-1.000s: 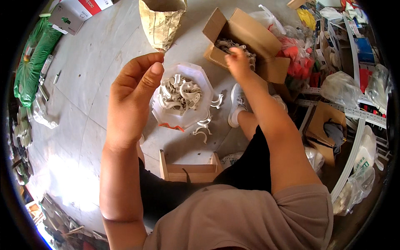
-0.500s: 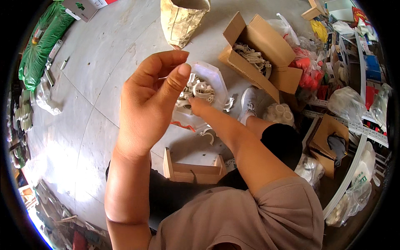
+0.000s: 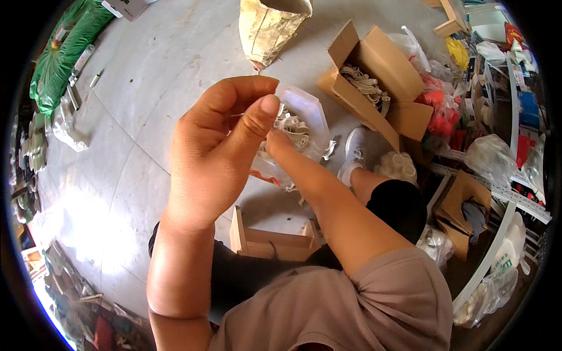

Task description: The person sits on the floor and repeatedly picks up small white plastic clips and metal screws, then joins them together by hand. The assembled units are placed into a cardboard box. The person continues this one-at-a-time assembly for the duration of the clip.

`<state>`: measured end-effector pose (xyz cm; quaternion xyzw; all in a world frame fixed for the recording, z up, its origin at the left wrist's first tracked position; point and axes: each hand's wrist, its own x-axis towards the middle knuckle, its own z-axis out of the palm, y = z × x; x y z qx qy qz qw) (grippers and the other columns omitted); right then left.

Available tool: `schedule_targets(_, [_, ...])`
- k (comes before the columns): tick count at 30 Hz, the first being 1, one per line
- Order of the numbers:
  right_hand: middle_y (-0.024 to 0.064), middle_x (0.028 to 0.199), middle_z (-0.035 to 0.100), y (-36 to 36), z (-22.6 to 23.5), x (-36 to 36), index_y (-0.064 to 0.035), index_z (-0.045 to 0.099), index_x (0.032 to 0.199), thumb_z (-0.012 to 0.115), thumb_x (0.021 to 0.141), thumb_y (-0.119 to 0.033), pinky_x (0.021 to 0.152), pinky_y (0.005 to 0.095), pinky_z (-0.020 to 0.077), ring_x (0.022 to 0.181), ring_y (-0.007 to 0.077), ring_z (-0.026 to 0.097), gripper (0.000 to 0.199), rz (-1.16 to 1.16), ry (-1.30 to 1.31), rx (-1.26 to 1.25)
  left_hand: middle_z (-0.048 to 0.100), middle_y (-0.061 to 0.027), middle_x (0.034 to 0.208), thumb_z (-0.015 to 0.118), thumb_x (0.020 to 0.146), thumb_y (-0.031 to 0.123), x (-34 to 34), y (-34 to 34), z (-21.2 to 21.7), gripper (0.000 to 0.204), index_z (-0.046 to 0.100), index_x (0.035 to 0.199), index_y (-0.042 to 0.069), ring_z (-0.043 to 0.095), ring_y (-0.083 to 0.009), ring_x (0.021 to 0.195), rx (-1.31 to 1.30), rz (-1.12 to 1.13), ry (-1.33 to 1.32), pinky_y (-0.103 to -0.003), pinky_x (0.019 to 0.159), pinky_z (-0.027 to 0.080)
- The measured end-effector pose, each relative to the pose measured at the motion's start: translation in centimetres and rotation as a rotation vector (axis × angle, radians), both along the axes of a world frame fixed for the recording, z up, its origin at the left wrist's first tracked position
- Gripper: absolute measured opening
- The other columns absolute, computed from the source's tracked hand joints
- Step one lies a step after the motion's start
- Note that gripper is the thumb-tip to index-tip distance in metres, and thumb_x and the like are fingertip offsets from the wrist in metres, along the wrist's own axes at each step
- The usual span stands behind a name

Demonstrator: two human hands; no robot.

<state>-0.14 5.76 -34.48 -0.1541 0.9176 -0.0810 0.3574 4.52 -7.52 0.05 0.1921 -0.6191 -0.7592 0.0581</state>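
Observation:
My left hand (image 3: 213, 152) is raised in front of me, its fingers curved and a small gap between thumb and forefinger; nothing shows in it. Beyond and below it, a translucent white plastic tub (image 3: 318, 120) stands on the floor with a heap of white curved plastic clips (image 3: 294, 130) inside. My right hand (image 3: 277, 142) reaches into the tub at the heap, and its fingers are hidden behind my left thumb, so their grip does not show. A red strip (image 3: 265, 177) lies at the tub's near side.
An opened cardboard box (image 3: 389, 64) of similar clips stands right of the tub. A tan sack (image 3: 270, 32) is ahead, and a low wooden stool (image 3: 275, 243) sits near my legs. Shelving with bags and boxes (image 3: 462, 205) lines the right; a green bag (image 3: 67, 55) lies far left.
The view has shifted slightly, so the surroundings sit a little further right. My right hand has moved slightly and its fingers are now hidden behind my left thumb. My left hand keeps its curved pose.

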Motion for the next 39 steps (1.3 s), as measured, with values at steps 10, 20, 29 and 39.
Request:
schedule_targets(10, [0.0138,0.103,0.055,0.3,-0.1,1.8,-0.0117,0.048,0.102,0.047,0.079,-0.017,0.078,0.0436,0.0441,0.095,0.0311,0.055,0.023,-0.057,-0.12,-0.045,0.059,-0.0056,0.1,0.057,0.085,0.013,0.2,-0.2,-0.4,0.023,0.056,0.103,-0.001,0.052,-0.0115,0.092,0.011,-0.007,-0.009,-0.024,0.084,0.039])
schedule_targets(20, [0.0193,0.112,0.053,0.8,-4.0,-0.9,-0.0139,0.039,0.124,0.053,0.074,-0.009,0.087,0.04,0.042,0.103,0.0336,0.052,0.052,0.062,-0.144,-0.08,0.058,-0.0047,0.098,0.056,0.085,0.013,-0.2,0.4,-0.6,0.022,0.057,0.102,-0.001,0.051,-0.0103,0.091,-0.052,-0.032,-0.037,-0.023,0.083,0.038])
schedule_targets(29, [0.0133,0.115,0.054,-1.5,0.8,-1.2,-0.0134,0.04,0.125,0.054,0.077,-0.017,0.087,0.0398,0.0429,0.106,0.0297,0.052,0.05,-0.029,-0.266,0.242,0.059,-0.0042,0.096,0.057,0.085,0.016,-0.7,0.0,-1.3,0.023,0.057,0.101,-0.001,0.05,-0.0095,0.09,-0.109,-0.013,-0.066,-0.022,0.081,0.038])
schedule_targets(39, [0.0109,0.086,0.062,4.5,3.0,-1.5,-0.0075,0.058,0.09,0.062,0.068,-0.014,0.069,0.0372,0.0456,0.08,0.0244,0.06,0.023,0.396,-0.247,-0.088,0.059,-0.0025,0.095,0.056,0.086,0.018,-1.0,-0.3,-1.2,0.024,0.058,0.101,-0.001,0.049,-0.008,0.088,-0.158,-0.031,-0.034,-0.022,0.079,0.038])
